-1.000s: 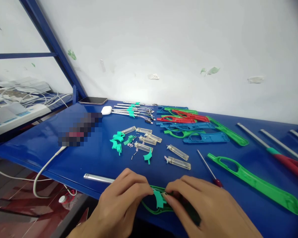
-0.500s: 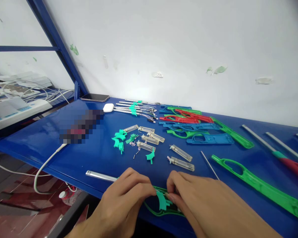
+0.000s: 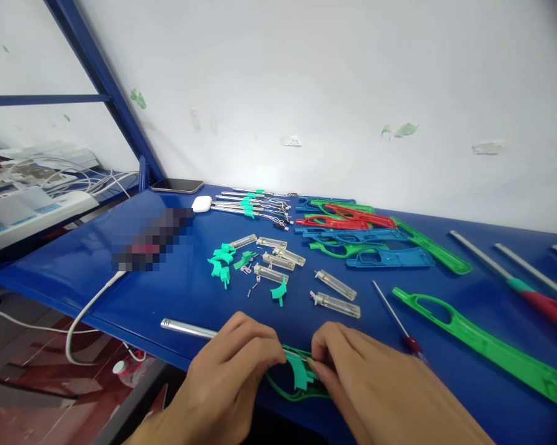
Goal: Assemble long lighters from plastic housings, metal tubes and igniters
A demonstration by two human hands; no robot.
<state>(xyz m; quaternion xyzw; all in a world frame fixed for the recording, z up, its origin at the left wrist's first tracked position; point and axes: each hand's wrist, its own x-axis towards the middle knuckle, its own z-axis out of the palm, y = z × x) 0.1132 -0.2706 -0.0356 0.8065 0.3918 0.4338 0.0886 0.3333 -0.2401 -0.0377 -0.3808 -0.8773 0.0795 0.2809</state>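
My left hand (image 3: 229, 377) and my right hand (image 3: 375, 389) meet at the near edge of the blue table (image 3: 74, 272). Both are closed in a pinch on a green plastic handle shell (image 3: 282, 386) lying flat there. A small teal trigger piece (image 3: 300, 373) sits in the shell between my fingertips. A silver metal tube (image 3: 188, 329) runs out from under my left hand towards the left. Most of the shell is hidden beneath my right hand.
Beyond my hands lie clear plastic parts (image 3: 336, 304), teal triggers (image 3: 220, 259), a red-handled screwdriver (image 3: 399, 327) and a long green shell (image 3: 482, 346). Farther back are stacked coloured shells (image 3: 357, 232), tube assemblies (image 3: 250, 207), a phone (image 3: 177, 185), a white earbud case (image 3: 201, 203). A white cable (image 3: 86, 309) hangs off the left edge.
My hands have stayed on the green shell with only small finger shifts. My right fingers moved in closer to the teal trigger. The view shifted slightly.
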